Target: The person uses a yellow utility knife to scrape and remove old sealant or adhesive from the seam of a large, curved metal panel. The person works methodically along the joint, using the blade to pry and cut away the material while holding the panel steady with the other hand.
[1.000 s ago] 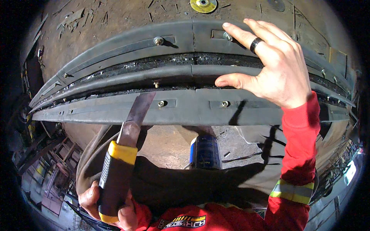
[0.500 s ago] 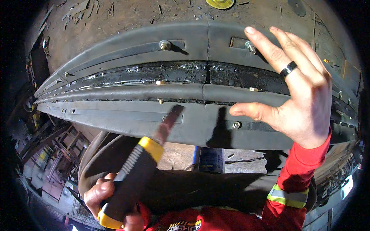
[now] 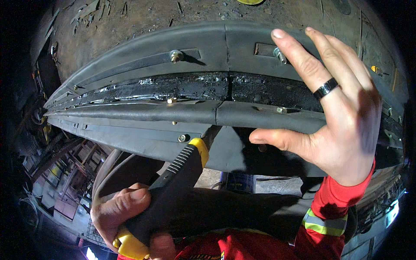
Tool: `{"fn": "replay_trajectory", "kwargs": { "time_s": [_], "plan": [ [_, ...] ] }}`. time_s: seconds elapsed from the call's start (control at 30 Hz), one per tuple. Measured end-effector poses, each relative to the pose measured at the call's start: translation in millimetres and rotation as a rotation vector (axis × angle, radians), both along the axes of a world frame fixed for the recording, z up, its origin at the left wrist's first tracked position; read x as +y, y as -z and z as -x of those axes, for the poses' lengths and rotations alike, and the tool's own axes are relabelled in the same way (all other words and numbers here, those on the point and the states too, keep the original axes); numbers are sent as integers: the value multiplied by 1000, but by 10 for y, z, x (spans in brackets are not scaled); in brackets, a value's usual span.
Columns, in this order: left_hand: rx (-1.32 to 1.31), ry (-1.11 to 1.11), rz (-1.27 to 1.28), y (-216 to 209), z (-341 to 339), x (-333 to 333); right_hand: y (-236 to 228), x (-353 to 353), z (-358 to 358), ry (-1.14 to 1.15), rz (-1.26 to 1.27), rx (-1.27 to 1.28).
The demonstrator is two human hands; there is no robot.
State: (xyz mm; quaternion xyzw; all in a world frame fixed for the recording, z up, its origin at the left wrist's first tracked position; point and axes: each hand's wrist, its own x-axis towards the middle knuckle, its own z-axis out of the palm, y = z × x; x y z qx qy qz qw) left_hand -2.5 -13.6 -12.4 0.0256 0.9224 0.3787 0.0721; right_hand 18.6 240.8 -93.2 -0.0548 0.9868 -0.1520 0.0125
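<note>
My left hand (image 3: 119, 208) is wrapped round the black and yellow handle of what looks like a utility knife (image 3: 175, 186). Its flat dark blade slants up to the lower edge of a rounded grey strip (image 3: 182, 112), just below a seam. That strip runs along a long, curved grey piece (image 3: 143, 43) with a glossy black band (image 3: 195, 86) down its middle. Over the right part of this piece spreads my right hand (image 3: 342, 117), fingers apart and a black ring on one, holding nothing. Whether its thumb touches the strip, I cannot tell.
Bolts with nuts, such as this one (image 3: 176, 56) and this one (image 3: 279, 55), stick out of slots in the grey piece. A blue container (image 3: 238, 182) stands below the near edge. Beyond the far edge lies a brown, dirty surface (image 3: 151, 15) with scraps and a yellow round object (image 3: 250, 1).
The knife has moved right and its blade now meets the rounded strip's lower edge. My right hand keeps its spread shape, slightly lower. The view has shifted a little.
</note>
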Motion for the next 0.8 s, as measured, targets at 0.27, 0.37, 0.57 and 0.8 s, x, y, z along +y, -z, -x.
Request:
{"fn": "replay_trajectory", "kwargs": {
  "time_s": [0.27,0.37,0.57,0.8],
  "plan": [
    [7,30,93,17,9,118,4,26,40,-1,20,-23],
    [-15,45,144,-7,43,196,23,33,36,19,31,-12],
    [-100,79,169,-35,143,330,9,23,21,37,44,18],
    [-260,121,125,-125,172,385,-8,6,-45,81,42,69]
  ]
}}
